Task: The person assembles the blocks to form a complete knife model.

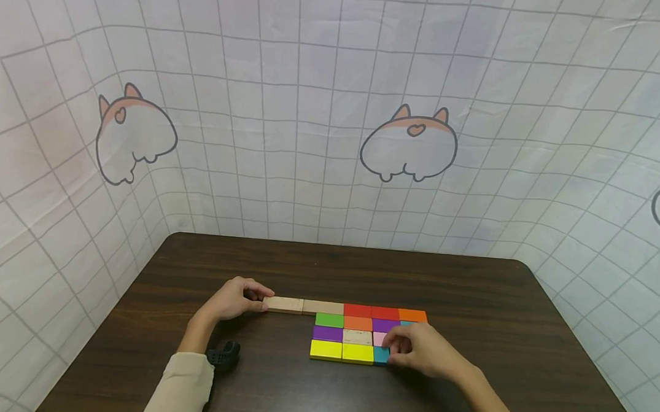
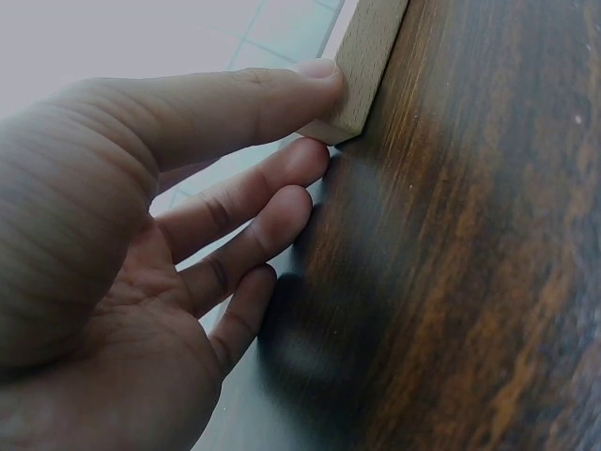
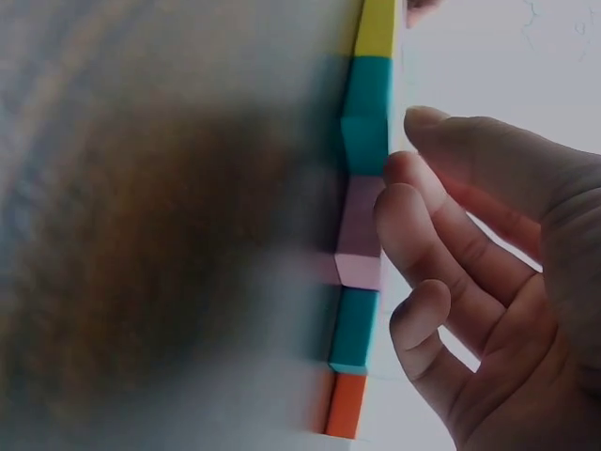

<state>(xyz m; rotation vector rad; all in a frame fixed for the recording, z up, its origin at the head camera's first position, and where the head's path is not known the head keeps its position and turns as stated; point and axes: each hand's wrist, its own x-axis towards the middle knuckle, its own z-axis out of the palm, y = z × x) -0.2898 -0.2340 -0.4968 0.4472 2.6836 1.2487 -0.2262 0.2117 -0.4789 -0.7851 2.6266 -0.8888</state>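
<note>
At the left end of a flat patchwork of small blocks, my left hand pinches the end of a plain wooden block between thumb and index finger. The left wrist view shows the thumb on the side of this wooden block, the other fingertips close to the table. A second wooden block lies end to end with it, against the red blocks. My right hand is at the patchwork's right side, fingers loosely bent beside the teal block and pink block, thumb apart from the fingers.
Yellow blocks form the near row, with purple, green and orange ones among the others. All lie flat on a dark wooden table. A white gridded cloth with cartoon prints surrounds the table.
</note>
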